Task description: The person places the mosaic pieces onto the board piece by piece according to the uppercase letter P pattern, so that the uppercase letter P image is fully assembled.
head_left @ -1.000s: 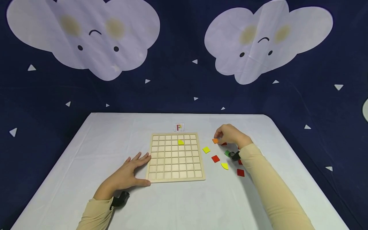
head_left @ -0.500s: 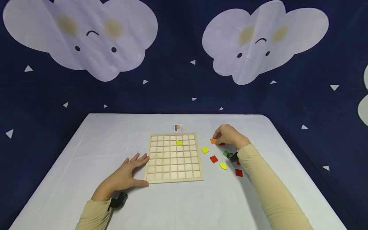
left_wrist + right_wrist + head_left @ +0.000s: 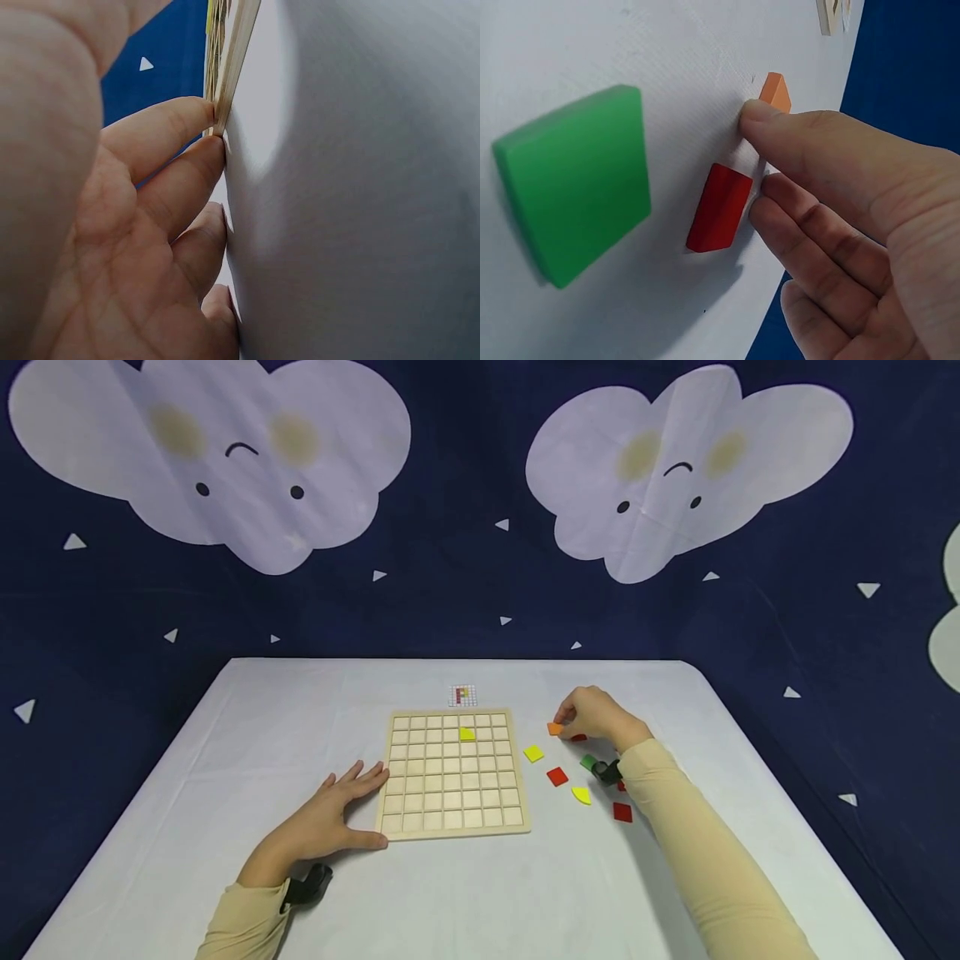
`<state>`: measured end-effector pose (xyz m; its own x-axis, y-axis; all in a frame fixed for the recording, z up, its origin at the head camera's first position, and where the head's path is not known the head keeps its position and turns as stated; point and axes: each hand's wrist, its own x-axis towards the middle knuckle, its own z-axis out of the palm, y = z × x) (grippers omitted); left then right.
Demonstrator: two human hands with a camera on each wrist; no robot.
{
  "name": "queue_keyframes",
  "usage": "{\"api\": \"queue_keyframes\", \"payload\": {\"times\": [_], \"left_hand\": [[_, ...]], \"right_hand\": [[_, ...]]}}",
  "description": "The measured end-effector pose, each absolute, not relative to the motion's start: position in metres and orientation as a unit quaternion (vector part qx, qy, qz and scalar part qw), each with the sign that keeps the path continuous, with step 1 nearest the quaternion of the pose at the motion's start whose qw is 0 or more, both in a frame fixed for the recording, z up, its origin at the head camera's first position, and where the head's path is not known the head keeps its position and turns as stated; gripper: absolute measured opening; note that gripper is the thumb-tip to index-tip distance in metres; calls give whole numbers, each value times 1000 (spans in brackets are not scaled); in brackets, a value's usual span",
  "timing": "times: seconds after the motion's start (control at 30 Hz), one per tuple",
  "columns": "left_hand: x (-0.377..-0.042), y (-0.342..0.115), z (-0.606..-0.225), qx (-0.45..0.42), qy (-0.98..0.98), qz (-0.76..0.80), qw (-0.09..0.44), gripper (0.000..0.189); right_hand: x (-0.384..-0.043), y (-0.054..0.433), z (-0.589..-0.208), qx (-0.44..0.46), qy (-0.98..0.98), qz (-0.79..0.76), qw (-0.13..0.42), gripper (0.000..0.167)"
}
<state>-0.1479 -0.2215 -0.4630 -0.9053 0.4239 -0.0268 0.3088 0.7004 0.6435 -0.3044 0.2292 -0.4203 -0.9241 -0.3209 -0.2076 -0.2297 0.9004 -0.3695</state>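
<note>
A square wooden grid board point(image 3: 452, 782) lies on the table with a yellow tile point(image 3: 467, 735) in one of its upper cells. My left hand point(image 3: 326, 817) has spread fingers and thumb touching the board's left edge; in the left wrist view two fingertips meet the wooden rim point(image 3: 238, 56). To the right of the board, my right hand point(image 3: 596, 713) pinches an orange tile point(image 3: 554, 728) at the table surface. The right wrist view has the thumb against that orange tile point(image 3: 777, 91); the index finger is mostly hidden. Below the fingers lies a red tile point(image 3: 720, 208).
Loose tiles lie right of the board: a yellow square point(image 3: 533, 753), a red square point(image 3: 557, 776), a yellow quarter-round point(image 3: 581, 795), a green tile point(image 3: 588, 762) and another red square point(image 3: 622, 812). A small pattern card point(image 3: 462, 696) lies behind the board. Dark cloud-print cloth point(image 3: 450, 593) hangs behind.
The whole head view has shifted slightly left. Both hands keep practically the same place, the right at the orange tile and the left at the board's edge.
</note>
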Motion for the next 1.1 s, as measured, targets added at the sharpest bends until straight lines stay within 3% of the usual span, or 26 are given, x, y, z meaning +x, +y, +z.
{"api": "queue_keyframes", "payload": {"times": [0.6, 1.1], "left_hand": [[-148, -220, -462, 191, 920, 331, 90, 106], [-148, -221, -462, 191, 919, 332, 93, 105]], "right_hand": [[-308, 219, -410, -172, 955, -196, 144, 18], [-304, 165, -399, -237, 938, -220, 123, 22]]}}
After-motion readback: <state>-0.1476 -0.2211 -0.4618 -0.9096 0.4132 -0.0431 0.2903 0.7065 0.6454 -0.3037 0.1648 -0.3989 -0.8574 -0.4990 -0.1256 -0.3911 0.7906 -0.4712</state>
